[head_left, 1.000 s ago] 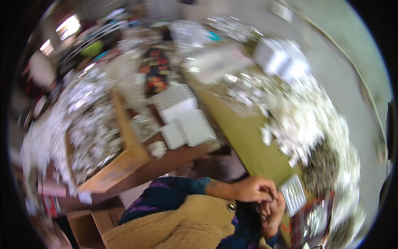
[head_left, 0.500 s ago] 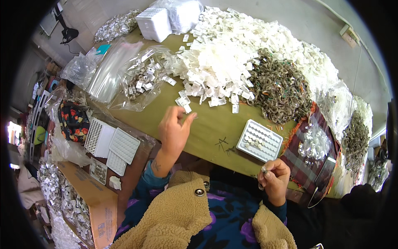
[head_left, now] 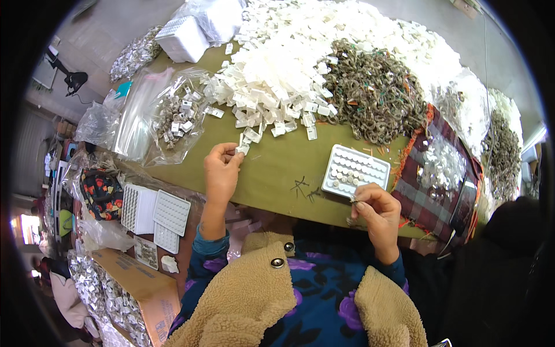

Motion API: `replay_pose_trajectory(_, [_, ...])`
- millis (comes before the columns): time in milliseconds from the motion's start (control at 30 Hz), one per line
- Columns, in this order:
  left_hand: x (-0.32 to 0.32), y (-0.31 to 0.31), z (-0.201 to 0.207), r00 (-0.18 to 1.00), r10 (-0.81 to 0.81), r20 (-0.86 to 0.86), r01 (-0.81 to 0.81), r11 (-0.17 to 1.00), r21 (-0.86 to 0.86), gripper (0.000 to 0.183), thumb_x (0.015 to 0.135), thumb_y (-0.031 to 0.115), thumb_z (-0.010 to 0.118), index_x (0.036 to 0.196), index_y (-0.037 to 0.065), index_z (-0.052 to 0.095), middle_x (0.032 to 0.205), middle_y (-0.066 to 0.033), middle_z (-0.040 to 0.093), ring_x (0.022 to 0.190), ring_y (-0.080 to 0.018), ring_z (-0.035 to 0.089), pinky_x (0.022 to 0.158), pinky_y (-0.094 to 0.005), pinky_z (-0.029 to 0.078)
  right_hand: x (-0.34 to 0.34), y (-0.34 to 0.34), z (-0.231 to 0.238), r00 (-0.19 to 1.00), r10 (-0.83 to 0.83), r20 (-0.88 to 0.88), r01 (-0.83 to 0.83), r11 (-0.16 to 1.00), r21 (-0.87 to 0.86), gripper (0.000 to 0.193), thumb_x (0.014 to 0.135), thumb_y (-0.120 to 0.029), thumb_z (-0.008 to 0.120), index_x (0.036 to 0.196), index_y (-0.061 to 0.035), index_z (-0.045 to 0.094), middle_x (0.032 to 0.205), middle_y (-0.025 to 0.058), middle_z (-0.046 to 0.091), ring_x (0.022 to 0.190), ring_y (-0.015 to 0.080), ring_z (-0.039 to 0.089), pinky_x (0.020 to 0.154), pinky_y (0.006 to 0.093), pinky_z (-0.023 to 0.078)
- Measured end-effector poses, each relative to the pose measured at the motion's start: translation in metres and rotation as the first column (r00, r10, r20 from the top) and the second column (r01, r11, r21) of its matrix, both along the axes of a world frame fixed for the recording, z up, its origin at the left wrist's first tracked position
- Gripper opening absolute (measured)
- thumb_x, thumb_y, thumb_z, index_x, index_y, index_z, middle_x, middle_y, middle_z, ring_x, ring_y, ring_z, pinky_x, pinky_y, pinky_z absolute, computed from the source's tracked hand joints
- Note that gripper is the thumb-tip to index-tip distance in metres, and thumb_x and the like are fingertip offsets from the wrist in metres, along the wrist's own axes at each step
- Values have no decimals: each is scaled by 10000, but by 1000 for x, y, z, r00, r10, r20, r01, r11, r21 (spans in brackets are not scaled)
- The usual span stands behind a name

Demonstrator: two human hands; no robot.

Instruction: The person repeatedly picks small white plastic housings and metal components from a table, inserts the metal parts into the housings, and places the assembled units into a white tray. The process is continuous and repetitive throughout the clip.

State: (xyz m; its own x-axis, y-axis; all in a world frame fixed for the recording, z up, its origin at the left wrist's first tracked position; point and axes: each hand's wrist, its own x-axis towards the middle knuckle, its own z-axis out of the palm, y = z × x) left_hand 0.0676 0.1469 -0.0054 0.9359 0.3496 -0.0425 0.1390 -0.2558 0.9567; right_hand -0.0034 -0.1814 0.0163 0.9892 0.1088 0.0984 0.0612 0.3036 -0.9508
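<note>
At the near edge of the white pile, my left hand (head_left: 222, 172) has thumb and fingers closed on a small white plastic piece (head_left: 243, 148). My right hand (head_left: 377, 215) pinches a small metallic piece (head_left: 353, 199) beside the lower right corner of a white tray (head_left: 328, 186). Rows of slots run across that tray, and several round whitish pieces (head_left: 347, 174) sit in its middle and lower left. Ahead of my left hand spreads the heap of white plastic pieces (head_left: 277, 75). The right hand's lower fingers are curled, partly hidden.
Beyond the tray lies a heap of grey-brown curled pieces (head_left: 376, 92). A plaid cloth (head_left: 425, 191) with a phone (head_left: 462, 214) is at the right. Clear bags (head_left: 136, 124) lie on the table's left side. Lower left are more trays (head_left: 171, 211) and a cardboard box (head_left: 139, 283).
My left hand has closed on a white piece at the heap's edge. My right hand has risen toward the tray with its metallic piece. The whole view has shifted slightly.
</note>
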Motion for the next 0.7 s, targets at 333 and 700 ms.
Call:
replay_pose_trajectory(333, [-60,-77,4,928,-357,109,245,363,-899,222,936,39,623,1148,-14,586,1053,-142,685,835,-181,695,648,-261,596,-12,52,22,987,109,-116,-104,993,53,86,933,0,611,1011,34,621,809,45,646,658,73,619,560,196,493])
replay_pose_trajectory(700, [-80,-111,4,899,-396,186,366,448,-816,167,924,25,638,1082,-16,604,1037,-129,685,897,-189,684,725,-307,605,-16,52,22,964,-6,-267,1,1000,-20,61,890,-14,648,909,43,640,754,17,636,604,14,558,507,174,423])
